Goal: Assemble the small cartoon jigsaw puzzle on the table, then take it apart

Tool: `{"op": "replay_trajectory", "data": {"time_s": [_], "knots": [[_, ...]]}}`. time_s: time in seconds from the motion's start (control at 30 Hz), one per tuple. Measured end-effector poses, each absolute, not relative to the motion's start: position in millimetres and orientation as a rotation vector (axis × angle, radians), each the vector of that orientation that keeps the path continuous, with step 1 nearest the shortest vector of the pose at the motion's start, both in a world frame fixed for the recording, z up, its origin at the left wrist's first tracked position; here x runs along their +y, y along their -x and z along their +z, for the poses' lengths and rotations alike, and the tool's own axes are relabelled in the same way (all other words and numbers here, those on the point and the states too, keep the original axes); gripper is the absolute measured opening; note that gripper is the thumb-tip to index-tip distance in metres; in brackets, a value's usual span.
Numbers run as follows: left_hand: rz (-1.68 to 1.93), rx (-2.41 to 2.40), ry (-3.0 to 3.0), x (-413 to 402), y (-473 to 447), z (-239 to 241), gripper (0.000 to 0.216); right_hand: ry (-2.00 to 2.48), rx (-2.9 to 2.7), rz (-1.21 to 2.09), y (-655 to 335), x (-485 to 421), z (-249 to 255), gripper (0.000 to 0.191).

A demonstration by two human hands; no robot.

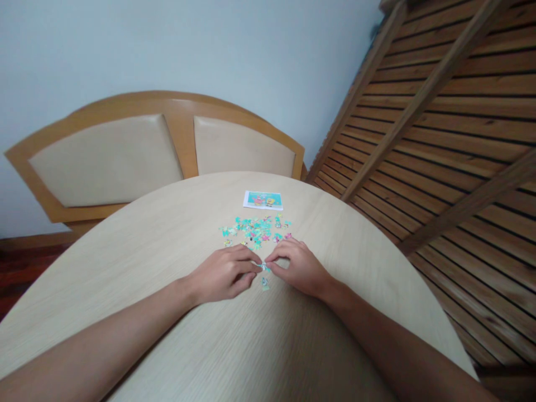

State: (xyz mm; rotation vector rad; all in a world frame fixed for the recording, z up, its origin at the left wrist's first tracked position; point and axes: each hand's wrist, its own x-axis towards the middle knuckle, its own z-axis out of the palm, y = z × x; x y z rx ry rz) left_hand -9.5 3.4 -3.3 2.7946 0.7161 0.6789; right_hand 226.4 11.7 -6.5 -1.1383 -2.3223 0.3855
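On the desk [234,357], the fingers of the left hand [228,272] touch the left side of a small puzzle piece [264,267], their grip unclear, while those of the right hand [300,265] pinch its right side. A second piece [264,283] lies just nearer; loose pieces [255,225] and a picture card [263,200] lie farther away.
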Motion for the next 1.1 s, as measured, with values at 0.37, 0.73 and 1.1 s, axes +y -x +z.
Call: {"op": "replay_trajectory", "data": {"time_s": [0.37,0.73,1.1], "knots": [[0.67,0.724,-2.794,4,10,-4,0.025,1.107,-2.313,0.377,-228,14,-10,0.006],[0.699,0.707,-2.788,4,8,-4,0.024,1.491,-2.317,0.2,-245,32,-16,0.06],[0.704,0.7,-2.78,3,8,-3,0.025,1.485,-2.352,0.138,-243,31,-16,0.056]]}}
